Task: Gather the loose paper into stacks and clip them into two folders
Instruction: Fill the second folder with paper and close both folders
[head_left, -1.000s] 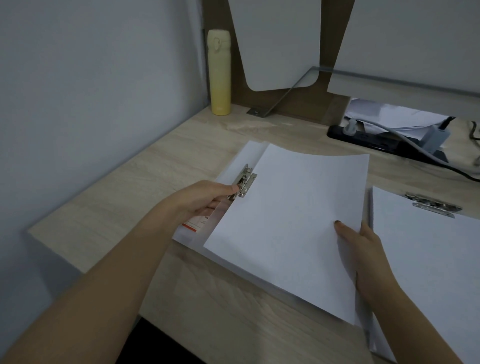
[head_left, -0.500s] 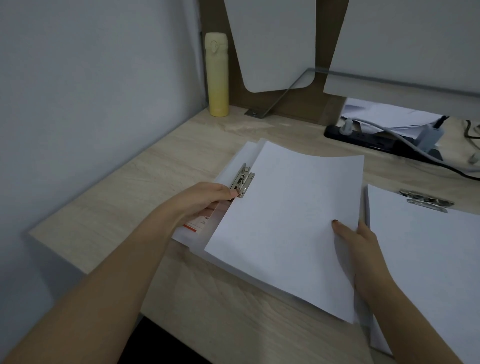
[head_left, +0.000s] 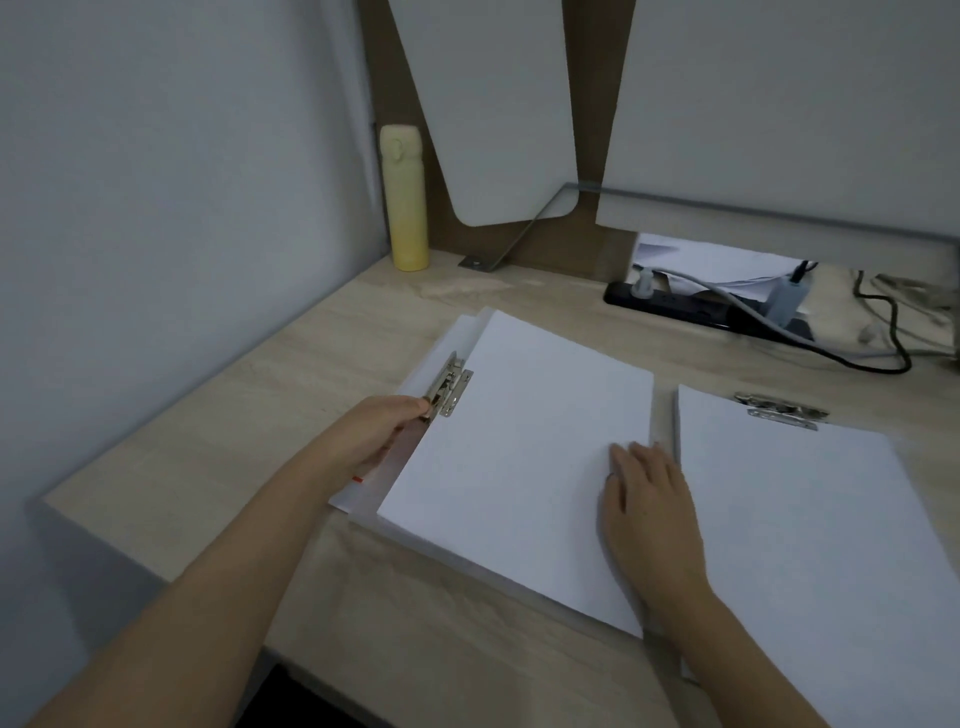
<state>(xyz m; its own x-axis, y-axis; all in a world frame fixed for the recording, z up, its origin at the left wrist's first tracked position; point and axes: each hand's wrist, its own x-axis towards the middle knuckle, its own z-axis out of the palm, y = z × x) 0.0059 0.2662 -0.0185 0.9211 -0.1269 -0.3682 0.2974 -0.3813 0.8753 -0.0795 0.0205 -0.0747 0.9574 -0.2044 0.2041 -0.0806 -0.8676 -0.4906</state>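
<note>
A white paper stack (head_left: 519, 447) lies flat on the left folder (head_left: 457, 338), its left edge by the raised metal clip (head_left: 449, 387). My left hand (head_left: 371, 434) grips the lower end of that clip's lever. My right hand (head_left: 649, 499) rests flat on the stack's right edge, fingers straight. To the right lies a second folder with paper (head_left: 821, 545) held under its own metal clip (head_left: 779, 410), which lies flat.
The wooden desk (head_left: 260, 415) ends at a wall on the left. A yellow bottle (head_left: 404, 205) stands at the back left. A black power strip (head_left: 701, 312) with cables and loose papers lies at the back right, under white panels.
The paper stack has dropped flat onto the left folder. My right hand went from holding its edge to lying flat on top. My left hand stays on the clip.
</note>
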